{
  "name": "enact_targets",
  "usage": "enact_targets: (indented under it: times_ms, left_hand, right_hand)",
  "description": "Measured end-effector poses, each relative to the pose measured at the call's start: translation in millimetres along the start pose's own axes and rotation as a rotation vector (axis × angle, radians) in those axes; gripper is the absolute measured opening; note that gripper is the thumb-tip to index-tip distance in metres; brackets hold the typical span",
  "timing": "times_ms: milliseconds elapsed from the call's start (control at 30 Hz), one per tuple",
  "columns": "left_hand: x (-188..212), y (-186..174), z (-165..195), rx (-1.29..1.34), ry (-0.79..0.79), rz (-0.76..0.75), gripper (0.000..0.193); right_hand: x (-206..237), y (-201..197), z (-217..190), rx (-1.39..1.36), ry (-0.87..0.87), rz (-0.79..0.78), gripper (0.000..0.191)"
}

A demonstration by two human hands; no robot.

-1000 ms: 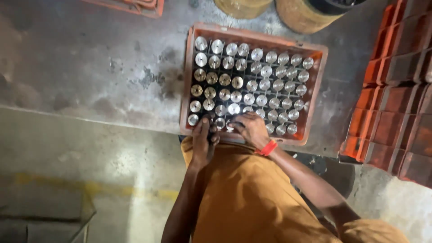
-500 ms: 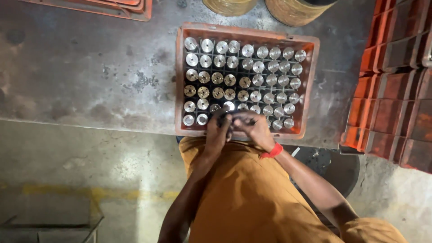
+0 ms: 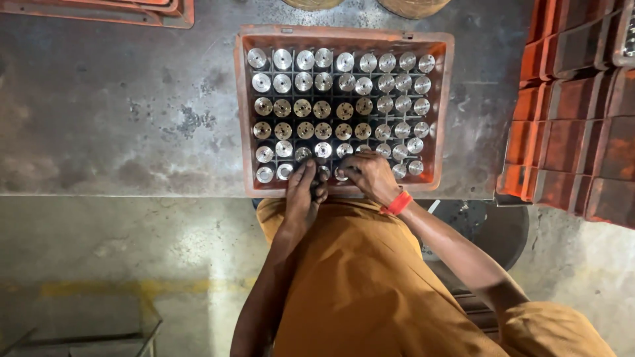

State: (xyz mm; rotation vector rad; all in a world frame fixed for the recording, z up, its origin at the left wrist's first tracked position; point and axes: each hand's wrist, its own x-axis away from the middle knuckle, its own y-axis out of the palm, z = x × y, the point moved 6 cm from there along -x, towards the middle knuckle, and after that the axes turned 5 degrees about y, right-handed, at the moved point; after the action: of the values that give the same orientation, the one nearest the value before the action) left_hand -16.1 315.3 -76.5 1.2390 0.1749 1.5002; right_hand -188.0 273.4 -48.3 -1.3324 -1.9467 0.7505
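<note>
Dozens of round metal parts [image 3: 323, 107] stand upright in a gridded orange crate [image 3: 442, 99], one per cell, in six rows; most faces are bright and silvery, the middle rows duller and brass-toned, each with a small centre hole. Crate sits on a stained grey metal tabletop [image 3: 119, 112], its near wall at the table edge.

Left hand [image 3: 304, 192]: fingers curled at the near row, seemingly gripping one part; exact hold not visible. Right hand [image 3: 370, 177]: fingers bent down over neighbouring parts in the same row, red wristband [image 3: 397, 202] at the wrist; whether pinching or only resting cannot be told.

Risk, as judged: smooth, close-packed parts could slip from the fingers, strike a neighbour or jam askew in a cell.

Stacked orange crates [image 3: 575, 125] at the right; mustard-coloured garment [image 3: 357, 284] below.
</note>
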Motion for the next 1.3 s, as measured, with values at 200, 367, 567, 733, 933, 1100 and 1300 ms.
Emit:
enact_targets:
  times_ms: [200, 367, 567, 733, 933, 1100, 1300]
  left_hand:
    - [-2, 9, -11, -0.341, -0.029, -0.083, 0.032]
    - [-10, 32, -29, -0.532, -0.095, -0.218, 0.048]
    - [-17, 2, -26, -0.261, -0.263, 0.166, 0.031]
    - [-23, -11, -23, -0.169, -0.109, 0.032, 0.024]
    - [-27, -7, -33, -0.255, -0.099, 0.010, 0.041]
    - [-19, 36, -31, -0.671, 0.041, -0.295, 0.067]
    - [-26, 63, -38, -0.885, 0.139, -0.418, 0.070]
  right_hand:
    - [15, -15, -8, -0.768, 0.198, -0.033, 0.034]
    - [26, -19, -2, -0.645, 0.271, -0.051, 0.034]
    - [42, -50, 28, -0.362, 0.235, 0.215, 0.018]
    - [34, -40, 15, 0.025, -0.068, 0.105, 0.012]
    - [20, -42, 3, 0.028, 0.064, 0.112, 0.016]
    - [33, -43, 8, -0.796, 0.392, -0.043, 0.031]
    - [41, -42, 11, -0.611, 0.320, 0.067, 0.032]
